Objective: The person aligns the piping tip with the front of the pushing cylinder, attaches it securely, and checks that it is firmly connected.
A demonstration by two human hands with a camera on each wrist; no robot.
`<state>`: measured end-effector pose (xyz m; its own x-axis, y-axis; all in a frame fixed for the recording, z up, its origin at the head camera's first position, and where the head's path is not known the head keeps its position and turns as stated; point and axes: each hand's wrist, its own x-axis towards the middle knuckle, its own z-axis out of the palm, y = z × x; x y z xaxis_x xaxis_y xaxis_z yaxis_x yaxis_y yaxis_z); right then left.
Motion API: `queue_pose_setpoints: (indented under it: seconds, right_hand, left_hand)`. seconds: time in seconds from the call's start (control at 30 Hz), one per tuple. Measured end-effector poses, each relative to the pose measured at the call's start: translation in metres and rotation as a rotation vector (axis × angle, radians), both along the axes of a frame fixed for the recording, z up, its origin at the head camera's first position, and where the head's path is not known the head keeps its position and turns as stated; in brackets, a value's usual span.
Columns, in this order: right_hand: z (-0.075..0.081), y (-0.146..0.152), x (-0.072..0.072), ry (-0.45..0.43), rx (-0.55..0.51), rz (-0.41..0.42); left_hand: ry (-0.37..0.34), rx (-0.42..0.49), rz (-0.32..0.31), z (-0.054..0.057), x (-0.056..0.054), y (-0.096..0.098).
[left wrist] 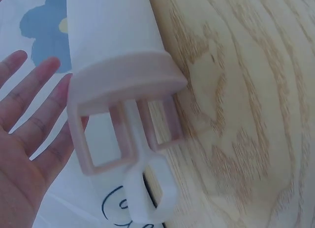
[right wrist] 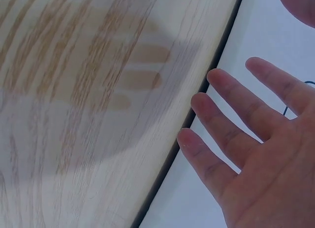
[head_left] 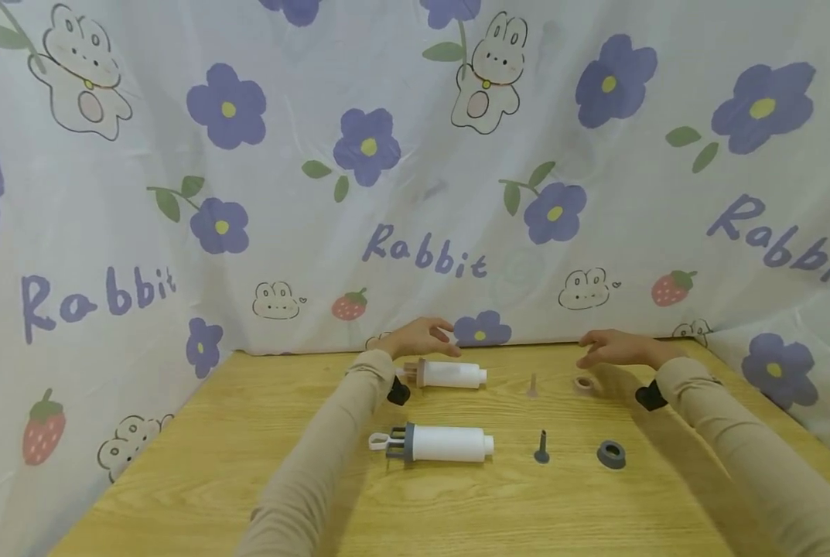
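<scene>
My left hand [head_left: 421, 338] is over the back of the table, fingers spread, beside a white syringe-like tube [head_left: 454, 375] with a pinkish-brown collar [left wrist: 128, 75] and a white loop handle [left wrist: 150, 188]. It holds nothing; whether a fingertip touches the collar frame, I cannot tell. My right hand [head_left: 613, 348], also spread and holding nothing, hovers near the back edge, just behind a pinkish ring [head_left: 585, 384]. Between the hands stands a small pinkish stem on a flat base [head_left: 532, 387]. The right wrist view shows the right palm [right wrist: 275, 179] and finger shadows on the wood.
Nearer me lie a second white tube [head_left: 449, 445] with a dark grey collar, an upright grey stem piece [head_left: 541, 449] and a grey ring [head_left: 611, 455]. Behind the wooden table [head_left: 247, 418] hangs a rabbit-and-flower cloth [head_left: 282, 193].
</scene>
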<state>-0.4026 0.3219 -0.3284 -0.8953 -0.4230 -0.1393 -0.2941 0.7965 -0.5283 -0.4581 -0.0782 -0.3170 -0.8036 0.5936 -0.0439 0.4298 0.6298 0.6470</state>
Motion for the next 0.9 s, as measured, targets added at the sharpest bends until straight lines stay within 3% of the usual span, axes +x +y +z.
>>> queue_pose_setpoints:
  seconds: [0.3, 0.67, 0.9]
  right_hand:
    - [-0.004, -0.004, -0.004, 0.000, 0.030, 0.018]
    - [-0.006, -0.007, -0.004, 0.012, 0.057, 0.053]
    - [-0.007, -0.003, 0.002, 0.032, 0.055, 0.061]
  left_hand:
    - [0.004, -0.033, -0.021, 0.003, 0.006, 0.011]
    - [-0.007, -0.039, -0.023, -0.005, 0.014, 0.024]
    - [0.005, -0.038, -0.068, 0.000, 0.014, 0.046]
